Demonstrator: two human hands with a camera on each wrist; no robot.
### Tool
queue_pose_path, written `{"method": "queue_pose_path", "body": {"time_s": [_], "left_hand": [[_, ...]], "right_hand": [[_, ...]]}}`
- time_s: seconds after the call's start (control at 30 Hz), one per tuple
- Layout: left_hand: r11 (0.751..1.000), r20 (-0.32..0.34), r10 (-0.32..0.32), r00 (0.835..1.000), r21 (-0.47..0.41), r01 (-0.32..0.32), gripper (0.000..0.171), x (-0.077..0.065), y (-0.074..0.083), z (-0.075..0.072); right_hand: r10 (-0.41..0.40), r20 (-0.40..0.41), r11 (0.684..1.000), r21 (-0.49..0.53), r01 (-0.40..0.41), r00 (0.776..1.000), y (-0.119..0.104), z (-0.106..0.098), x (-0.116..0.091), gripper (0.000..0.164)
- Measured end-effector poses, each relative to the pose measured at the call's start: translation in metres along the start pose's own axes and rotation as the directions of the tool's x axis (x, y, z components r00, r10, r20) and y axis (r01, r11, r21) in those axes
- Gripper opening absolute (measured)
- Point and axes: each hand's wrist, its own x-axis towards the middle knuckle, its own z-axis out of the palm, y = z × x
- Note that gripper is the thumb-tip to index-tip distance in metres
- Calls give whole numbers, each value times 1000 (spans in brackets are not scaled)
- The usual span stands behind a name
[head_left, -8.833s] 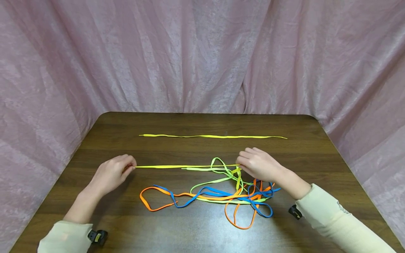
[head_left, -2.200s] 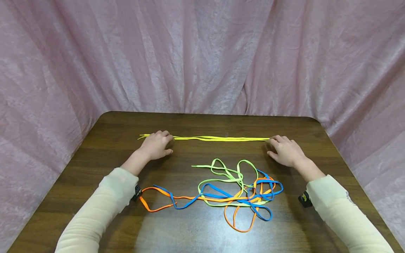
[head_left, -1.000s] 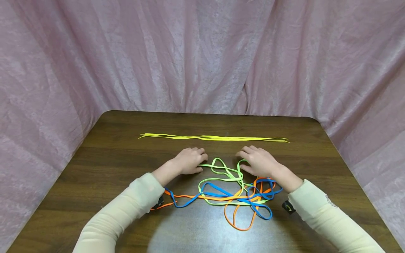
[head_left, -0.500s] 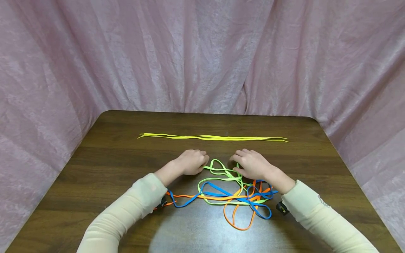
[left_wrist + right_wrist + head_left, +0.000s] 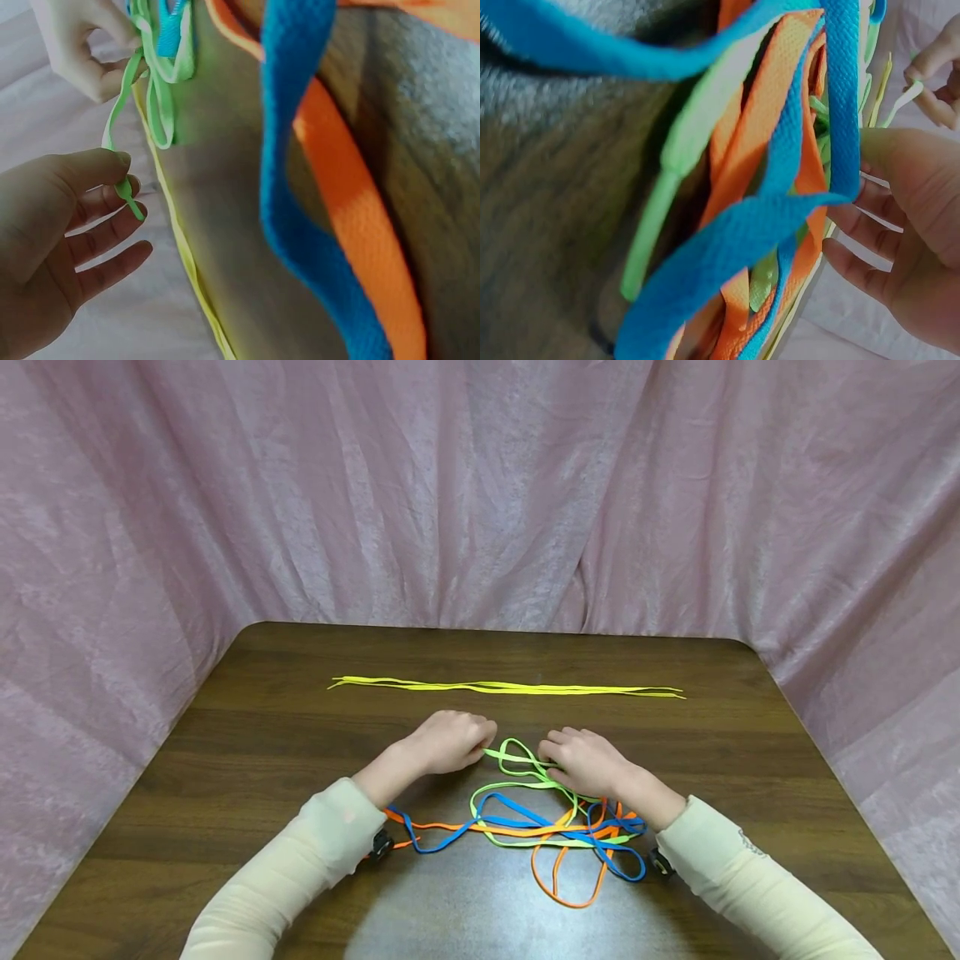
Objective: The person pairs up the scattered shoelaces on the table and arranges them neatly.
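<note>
Near the middle of the table, my left hand (image 5: 453,743) pinches the tipped end of a light green shoelace (image 5: 112,124) between thumb and forefinger; its other fingers are spread. To its right, my right hand (image 5: 587,763) pinches the same green lace farther along, seen in the left wrist view. A short stretch of lace hangs between the hands. The rest lies looped in a tangle with a blue shoelace (image 5: 844,97) and an orange shoelace (image 5: 352,217), below the right hand. In the right wrist view, the blue lace hides part of that hand's fingertips.
Two yellow shoelaces (image 5: 517,688) lie stretched side by side across the back of the brown wooden table (image 5: 187,760). Pink curtains (image 5: 480,493) hang behind and around the table. My left sleeve (image 5: 300,852) covers part of the orange loop.
A second yellow lace has been pulled straight and laid beside the first at the back. Both hands have since come to the green lace, the right sliding leftward and nearer me.
</note>
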Motion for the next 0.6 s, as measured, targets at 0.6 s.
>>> {"method": "queue_pose_path", "body": {"time_s": [0.6], "left_hand": [[1000,-78,4,997,29,-2,10,-27,-3,-10]], "right_hand": [[-46,-148,996,63,56,988,-3,-13,0,5]]}}
